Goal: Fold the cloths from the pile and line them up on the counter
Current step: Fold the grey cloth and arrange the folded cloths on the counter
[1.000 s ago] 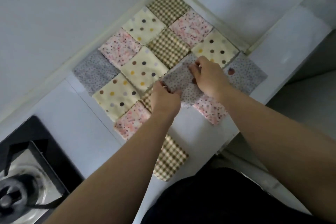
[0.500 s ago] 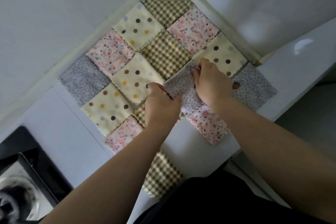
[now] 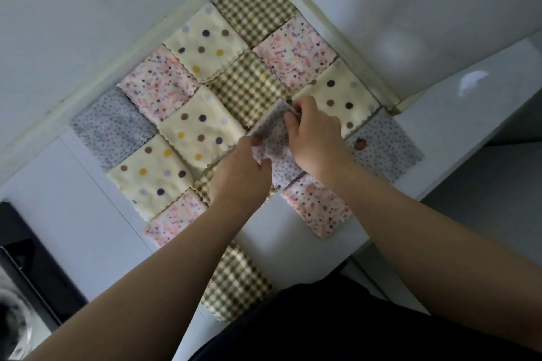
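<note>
I can read no words, numbers or brands anywhere in front of me. The nearest thing to a sign is a small brown mark (image 3: 359,143) on the grey cloth (image 3: 387,155) at the right end of the counter (image 3: 445,126). It is too blurred for me to make out.

Grey speckled cloth (image 3: 274,143), cream polka-dot cloth (image 3: 202,132), green gingham cloth (image 3: 252,91), pink confetti-print cloth (image 3: 158,85), white counter (image 3: 73,214)
</note>
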`<state>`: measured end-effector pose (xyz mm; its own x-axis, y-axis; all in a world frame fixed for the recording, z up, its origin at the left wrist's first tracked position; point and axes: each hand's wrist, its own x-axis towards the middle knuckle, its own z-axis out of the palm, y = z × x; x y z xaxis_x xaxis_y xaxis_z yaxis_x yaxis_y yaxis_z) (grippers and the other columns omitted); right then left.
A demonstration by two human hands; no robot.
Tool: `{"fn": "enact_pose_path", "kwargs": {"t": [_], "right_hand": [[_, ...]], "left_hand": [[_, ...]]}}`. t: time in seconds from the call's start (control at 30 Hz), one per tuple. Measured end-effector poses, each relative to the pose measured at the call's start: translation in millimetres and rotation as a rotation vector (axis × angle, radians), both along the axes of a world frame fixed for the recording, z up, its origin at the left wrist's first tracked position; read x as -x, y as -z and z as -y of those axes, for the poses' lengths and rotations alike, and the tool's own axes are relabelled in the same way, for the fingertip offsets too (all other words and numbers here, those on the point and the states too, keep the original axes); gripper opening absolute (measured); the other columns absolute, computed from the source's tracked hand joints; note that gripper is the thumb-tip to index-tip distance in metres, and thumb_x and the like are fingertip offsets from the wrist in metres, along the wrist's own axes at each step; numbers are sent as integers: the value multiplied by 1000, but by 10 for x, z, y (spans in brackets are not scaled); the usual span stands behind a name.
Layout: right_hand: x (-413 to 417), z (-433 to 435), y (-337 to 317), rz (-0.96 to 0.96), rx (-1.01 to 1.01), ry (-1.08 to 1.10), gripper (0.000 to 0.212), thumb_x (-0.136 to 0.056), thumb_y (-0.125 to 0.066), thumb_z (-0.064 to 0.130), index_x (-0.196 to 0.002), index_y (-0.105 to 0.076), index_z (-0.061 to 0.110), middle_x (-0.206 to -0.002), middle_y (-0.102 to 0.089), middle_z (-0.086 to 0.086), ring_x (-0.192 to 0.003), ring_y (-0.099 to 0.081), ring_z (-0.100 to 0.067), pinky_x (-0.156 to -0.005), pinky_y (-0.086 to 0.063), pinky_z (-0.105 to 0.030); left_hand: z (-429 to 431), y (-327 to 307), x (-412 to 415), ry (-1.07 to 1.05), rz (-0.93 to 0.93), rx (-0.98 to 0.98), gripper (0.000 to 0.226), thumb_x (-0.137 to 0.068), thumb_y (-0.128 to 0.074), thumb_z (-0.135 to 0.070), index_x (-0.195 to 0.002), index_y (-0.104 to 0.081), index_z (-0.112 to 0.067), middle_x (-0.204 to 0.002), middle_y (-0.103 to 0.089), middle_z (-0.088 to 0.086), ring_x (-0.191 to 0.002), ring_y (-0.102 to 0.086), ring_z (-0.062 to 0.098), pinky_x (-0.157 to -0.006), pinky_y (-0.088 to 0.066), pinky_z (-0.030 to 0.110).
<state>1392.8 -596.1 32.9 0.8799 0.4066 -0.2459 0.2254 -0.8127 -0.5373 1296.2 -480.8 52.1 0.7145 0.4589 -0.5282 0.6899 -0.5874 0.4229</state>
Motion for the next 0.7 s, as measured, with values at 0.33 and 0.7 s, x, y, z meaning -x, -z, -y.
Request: {"fn": "enact_pose_path", "kwargs": {"t": [0.33, 0.7], "right_hand": [[10, 241, -583, -185, -521, -281, 21, -99, -59, 21, -117, -54, 11, -98, -69, -4, -69, -69, -13, -58, -58, -37], [-796, 1305, -956, -705, -71, -200, 26, -81, -81, 32, -104, -75, 22, -95, -77, 8, -88, -72, -8, -75, -55, -25]], "left_hand": [[-303, -465, -248, 136, 195, 191, 89, -67, -76, -26, -146, -36, -34, -148, -42, -6, -137, -39, 18, -108, -36, 37], [388, -501, -595, 150, 4, 591, 29, -80, -80, -34, -102, -69, -19, -96, -75, 0, -88, -72, 19, -83, -59, 46]]}}
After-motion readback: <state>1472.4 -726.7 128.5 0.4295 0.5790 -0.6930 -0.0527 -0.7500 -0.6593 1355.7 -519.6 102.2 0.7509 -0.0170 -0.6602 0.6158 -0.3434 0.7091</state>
